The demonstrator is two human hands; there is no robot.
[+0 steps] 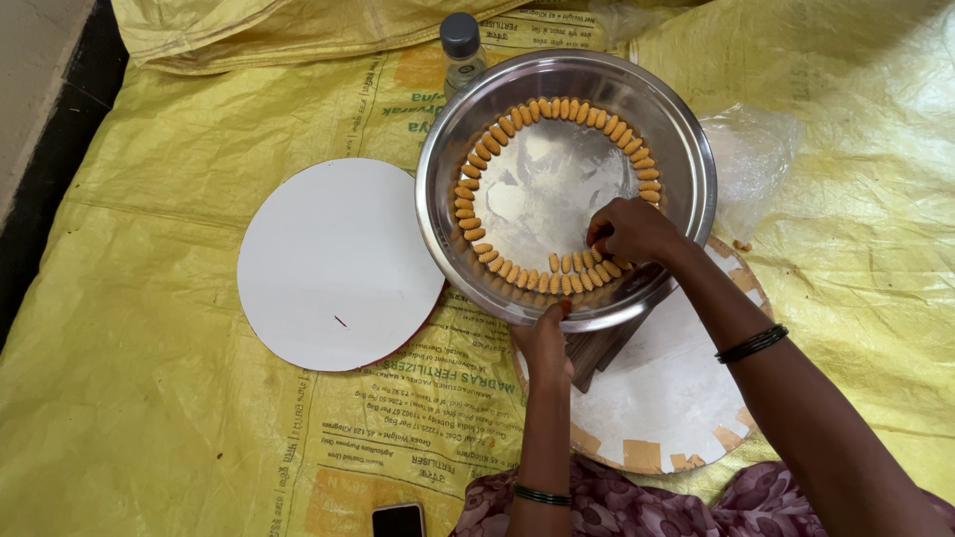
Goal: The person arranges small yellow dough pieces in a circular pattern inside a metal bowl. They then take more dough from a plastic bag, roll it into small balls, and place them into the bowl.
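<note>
R hand is pinching fingertips narrow on an orange piece inside the steel tray, near its front edge. L hand is gripping the tray's near rim, thumb on top.

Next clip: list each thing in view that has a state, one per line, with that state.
Steel tray: tilted, near rim propped on a dark block.
Orange pieces: ringed along the tray's inner edge, second row begun at the near side.
Left hand: grip on the tray's near rim.
Right hand: fingertips pinched at the near pieces.
Bottle: capped, upright.
White disc: flat, bare.
Phone: screen dark.
</note>
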